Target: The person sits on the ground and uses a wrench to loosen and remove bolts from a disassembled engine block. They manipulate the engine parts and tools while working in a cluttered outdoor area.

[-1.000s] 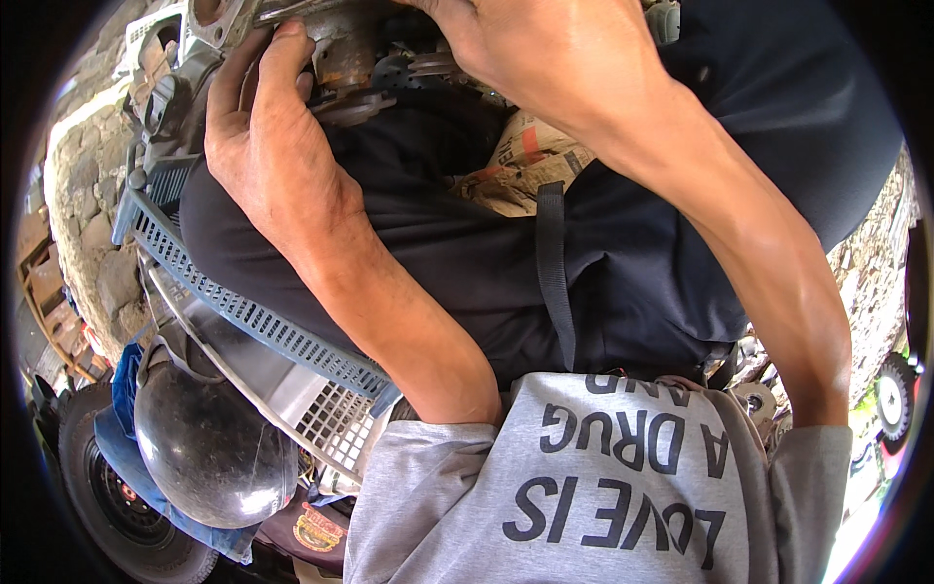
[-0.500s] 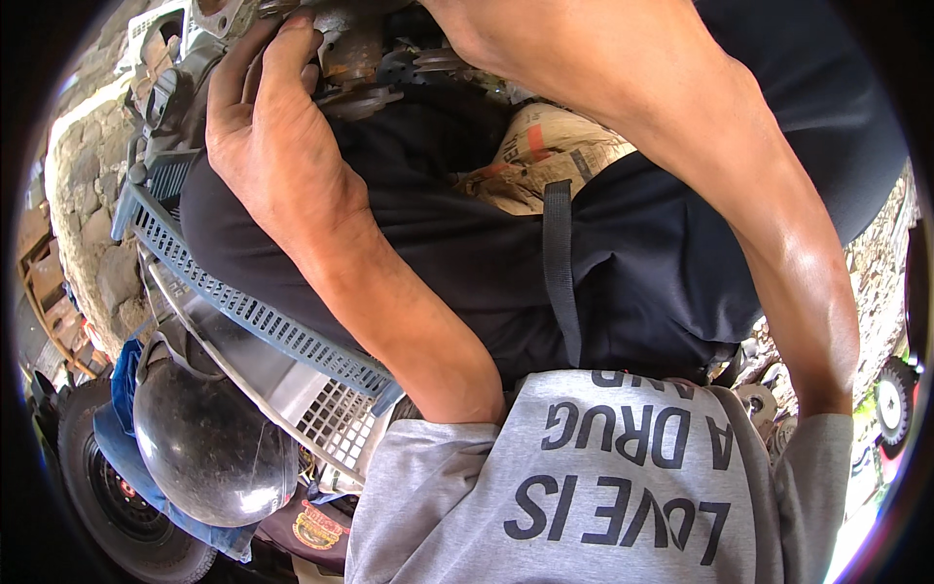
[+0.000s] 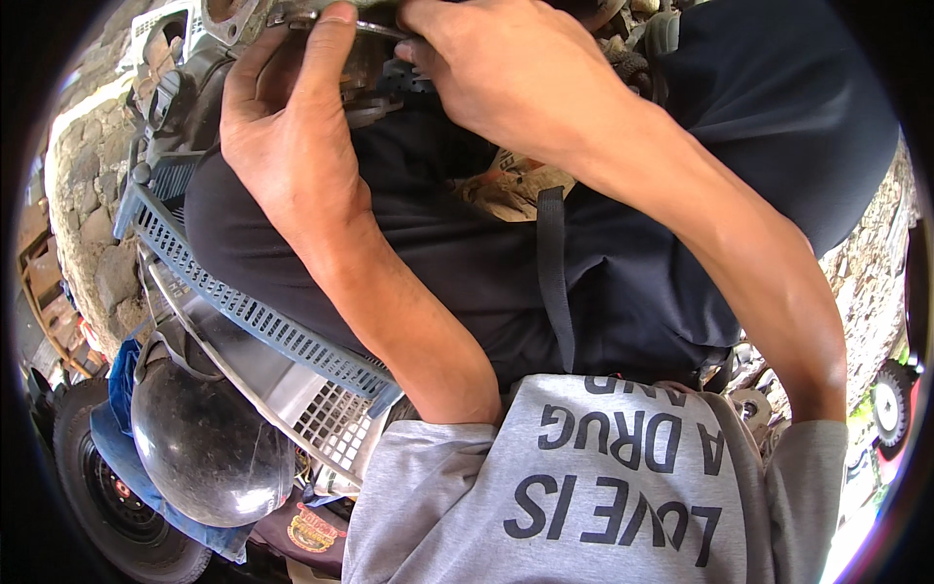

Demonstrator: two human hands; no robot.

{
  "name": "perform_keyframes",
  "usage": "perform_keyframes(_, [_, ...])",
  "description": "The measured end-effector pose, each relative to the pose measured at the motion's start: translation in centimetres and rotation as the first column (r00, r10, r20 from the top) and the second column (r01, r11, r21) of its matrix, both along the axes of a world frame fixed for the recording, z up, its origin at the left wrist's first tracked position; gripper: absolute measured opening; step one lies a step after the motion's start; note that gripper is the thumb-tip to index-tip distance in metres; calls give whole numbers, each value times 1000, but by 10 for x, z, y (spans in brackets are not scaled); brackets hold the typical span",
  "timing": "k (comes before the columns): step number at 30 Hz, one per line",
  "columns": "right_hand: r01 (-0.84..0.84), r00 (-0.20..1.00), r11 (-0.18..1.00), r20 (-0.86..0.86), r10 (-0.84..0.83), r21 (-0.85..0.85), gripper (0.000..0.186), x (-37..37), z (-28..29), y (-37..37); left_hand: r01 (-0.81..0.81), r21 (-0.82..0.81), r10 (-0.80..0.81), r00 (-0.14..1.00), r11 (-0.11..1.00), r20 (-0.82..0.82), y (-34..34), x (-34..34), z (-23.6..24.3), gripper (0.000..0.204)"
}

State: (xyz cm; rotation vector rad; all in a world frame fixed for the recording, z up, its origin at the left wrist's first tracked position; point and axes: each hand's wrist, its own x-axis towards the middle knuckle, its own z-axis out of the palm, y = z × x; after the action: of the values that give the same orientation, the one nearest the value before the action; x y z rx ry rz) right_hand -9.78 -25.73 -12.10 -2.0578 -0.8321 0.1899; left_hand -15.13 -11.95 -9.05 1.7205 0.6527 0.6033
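Note:
At the top edge, my left hand [image 3: 292,136] is closed on the rim of a greasy metal machine part [image 3: 362,73], its thumb lying over the top. The part looks round and flanged, with a brownish cylindrical body; the picture's edge cuts off its upper side. My right hand [image 3: 506,73] is at the other side of this part with its fingers curled inward. Its fingertips are partly hidden, so whatever they pinch cannot be made out. Just below the part is a flat, worn metal piece [image 3: 375,109], close to my dark trousers.
A blue-grey plastic crate edge [image 3: 253,311] runs along my left, beside a white plastic basket [image 3: 336,428]. A black helmet [image 3: 209,443] and a wheel [image 3: 117,496] stand at lower left. A brown paper sack [image 3: 516,185] lies between my legs. A stone surface [image 3: 97,204] is at far left.
My right hand has come down and left from the top edge into view beside the metal part. The left hand has shifted slightly right, its thumb now across the part's rim.

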Motion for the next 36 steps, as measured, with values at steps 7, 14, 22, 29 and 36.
perform_keyframes(7, [89, 996, 996, 23, -90, 17, 15, -10, -15, 8, 8, 46, -8, 1000, 999, 0, 0, -3, 2, 29])
perform_keyframes(14, [110, 993, 994, -36, -109, 25, 15, 0, -8, 3, -52, 84, 53, 999, 995, -11, -3, -1, -1, 36])
perform_keyframes(22, [147, 989, 989, 21, -147, -26, 15, 1, -17, 16, -90, 119, 85, 995, 989, 46, -4, 4, -6, 34])
perform_keyframes(29, [181, 965, 983, 195, -175, -13, 15, -6, -34, 24, -86, 156, 69, 991, 984, 111, -3, 5, -13, 34])
perform_keyframes(36, [170, 956, 985, 249, -157, -34, 14, -6, -30, 22, -111, 160, 90, 987, 981, 132, 3, 9, -18, 44])
